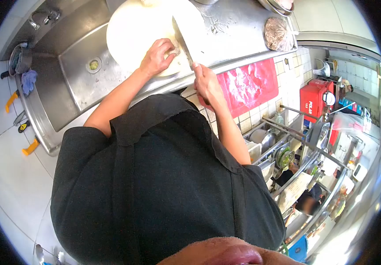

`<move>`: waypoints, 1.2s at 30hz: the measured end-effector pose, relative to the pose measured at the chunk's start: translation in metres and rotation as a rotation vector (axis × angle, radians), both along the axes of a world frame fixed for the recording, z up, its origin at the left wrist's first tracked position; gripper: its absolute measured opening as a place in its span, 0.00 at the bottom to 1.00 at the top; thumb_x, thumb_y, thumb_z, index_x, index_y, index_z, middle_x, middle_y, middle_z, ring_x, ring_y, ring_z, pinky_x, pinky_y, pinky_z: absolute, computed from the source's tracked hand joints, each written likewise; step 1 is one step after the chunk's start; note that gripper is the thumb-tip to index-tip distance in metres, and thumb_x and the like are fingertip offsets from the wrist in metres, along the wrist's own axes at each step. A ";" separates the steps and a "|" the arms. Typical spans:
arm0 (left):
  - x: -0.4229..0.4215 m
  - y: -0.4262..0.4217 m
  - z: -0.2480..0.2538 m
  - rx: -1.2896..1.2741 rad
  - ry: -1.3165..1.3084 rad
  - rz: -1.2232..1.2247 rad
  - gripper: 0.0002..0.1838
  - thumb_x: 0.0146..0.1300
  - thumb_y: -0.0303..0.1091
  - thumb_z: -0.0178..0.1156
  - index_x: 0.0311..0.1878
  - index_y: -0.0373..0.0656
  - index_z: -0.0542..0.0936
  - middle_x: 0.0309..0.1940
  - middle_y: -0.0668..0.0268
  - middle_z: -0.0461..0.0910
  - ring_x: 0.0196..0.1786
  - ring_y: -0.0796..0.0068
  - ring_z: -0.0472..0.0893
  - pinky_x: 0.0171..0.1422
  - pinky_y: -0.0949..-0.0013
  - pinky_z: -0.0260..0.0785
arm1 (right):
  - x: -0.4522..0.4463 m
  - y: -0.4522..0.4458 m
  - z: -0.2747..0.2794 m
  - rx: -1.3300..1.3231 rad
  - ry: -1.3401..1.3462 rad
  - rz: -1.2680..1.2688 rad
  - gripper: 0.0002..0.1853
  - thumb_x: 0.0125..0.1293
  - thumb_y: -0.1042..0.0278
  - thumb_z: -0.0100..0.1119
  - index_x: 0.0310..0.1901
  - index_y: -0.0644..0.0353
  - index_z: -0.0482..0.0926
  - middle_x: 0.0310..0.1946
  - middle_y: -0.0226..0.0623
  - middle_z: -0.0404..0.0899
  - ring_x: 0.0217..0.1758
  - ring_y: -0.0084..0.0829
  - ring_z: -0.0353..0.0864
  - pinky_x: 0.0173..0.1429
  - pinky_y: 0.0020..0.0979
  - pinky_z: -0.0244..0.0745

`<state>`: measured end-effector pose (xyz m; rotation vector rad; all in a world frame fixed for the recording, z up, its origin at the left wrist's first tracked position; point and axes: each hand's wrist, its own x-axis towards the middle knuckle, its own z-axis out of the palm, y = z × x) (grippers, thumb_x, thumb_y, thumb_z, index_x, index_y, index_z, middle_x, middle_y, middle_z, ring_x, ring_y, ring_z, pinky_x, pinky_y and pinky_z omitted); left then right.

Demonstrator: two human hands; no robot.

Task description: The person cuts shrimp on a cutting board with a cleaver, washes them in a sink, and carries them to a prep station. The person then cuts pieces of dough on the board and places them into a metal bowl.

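Note:
A large round white cutting board [133, 33] lies across the edge of the steel sink. My right hand [207, 84] is closed round the handle of a knife [182, 42], whose broad blade reaches forward over the board. Just left of the blade, my left hand [157, 57] rests on the board with its fingers curled. Small pale bits lie near its fingertips, too small to name; whether the fingers grip any is unclear. Thin dark shreds [217, 23] are scattered on the steel counter [239, 39] to the right of the board.
The sink basin [82, 84] is on the left, with a tap [45, 20] behind it. A tied bag [279, 34] sits at the counter's right end. Below the counter edge is a red mat [254, 86]. A red box [316, 99] and a crowded rack [287, 176] stand at right; another person [309, 198] is beyond.

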<state>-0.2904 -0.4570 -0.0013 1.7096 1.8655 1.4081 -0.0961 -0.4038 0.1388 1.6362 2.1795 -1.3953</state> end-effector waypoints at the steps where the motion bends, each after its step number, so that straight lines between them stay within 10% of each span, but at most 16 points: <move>1: -0.001 -0.001 -0.004 0.010 0.010 -0.001 0.11 0.56 0.25 0.67 0.43 0.36 0.80 0.48 0.54 0.80 0.54 0.50 0.79 0.61 0.56 0.73 | 0.006 -0.002 -0.003 0.070 0.024 0.026 0.29 0.82 0.47 0.39 0.60 0.67 0.79 0.39 0.62 0.85 0.46 0.55 0.87 0.57 0.49 0.76; 6: -0.001 0.000 0.001 0.006 0.062 -0.018 0.12 0.56 0.26 0.66 0.44 0.36 0.81 0.46 0.54 0.80 0.52 0.50 0.80 0.60 0.56 0.73 | 0.024 -0.021 0.010 -0.097 -0.018 0.000 0.29 0.81 0.47 0.40 0.63 0.64 0.78 0.55 0.65 0.81 0.65 0.59 0.78 0.68 0.48 0.70; 18: 0.004 0.002 0.002 -0.059 0.049 0.000 0.13 0.55 0.27 0.66 0.44 0.36 0.80 0.44 0.54 0.79 0.50 0.51 0.79 0.59 0.56 0.73 | 0.042 -0.030 0.000 -0.081 -0.002 0.013 0.30 0.82 0.45 0.38 0.67 0.62 0.76 0.59 0.64 0.79 0.68 0.59 0.75 0.71 0.49 0.69; 23: 0.003 0.001 -0.003 0.017 0.070 -0.013 0.14 0.54 0.26 0.68 0.44 0.35 0.79 0.44 0.54 0.79 0.52 0.51 0.79 0.59 0.57 0.73 | 0.023 -0.028 -0.032 0.173 0.052 0.137 0.30 0.82 0.46 0.37 0.63 0.63 0.79 0.52 0.66 0.82 0.62 0.61 0.79 0.67 0.51 0.72; 24: 0.002 0.003 -0.003 0.021 0.083 -0.003 0.14 0.54 0.26 0.69 0.44 0.35 0.79 0.44 0.54 0.79 0.52 0.51 0.79 0.59 0.57 0.73 | 0.018 -0.024 -0.038 0.325 0.118 0.196 0.30 0.82 0.45 0.38 0.61 0.66 0.79 0.38 0.60 0.86 0.46 0.56 0.88 0.54 0.48 0.80; 28: 0.001 0.003 -0.005 -0.010 0.067 0.003 0.15 0.54 0.26 0.70 0.44 0.35 0.77 0.44 0.54 0.78 0.52 0.51 0.79 0.60 0.56 0.73 | 0.019 -0.001 0.009 -0.284 0.016 -0.029 0.32 0.82 0.43 0.38 0.53 0.69 0.78 0.19 0.36 0.75 0.16 0.27 0.75 0.26 0.35 0.73; 29: 0.001 0.002 -0.005 -0.033 0.045 0.003 0.16 0.54 0.26 0.70 0.44 0.35 0.77 0.45 0.54 0.78 0.52 0.51 0.79 0.60 0.56 0.73 | 0.026 0.000 0.006 -0.256 0.105 -0.067 0.29 0.83 0.44 0.37 0.34 0.63 0.75 0.17 0.34 0.73 0.13 0.26 0.69 0.21 0.32 0.66; 36: 0.015 0.009 0.002 -0.162 -0.107 0.164 0.24 0.56 0.28 0.69 0.55 0.36 0.74 0.54 0.49 0.75 0.59 0.48 0.76 0.67 0.54 0.70 | 0.085 0.035 -0.026 -0.547 0.440 -0.408 0.29 0.83 0.42 0.37 0.38 0.62 0.74 0.16 0.30 0.71 0.12 0.24 0.67 0.18 0.27 0.63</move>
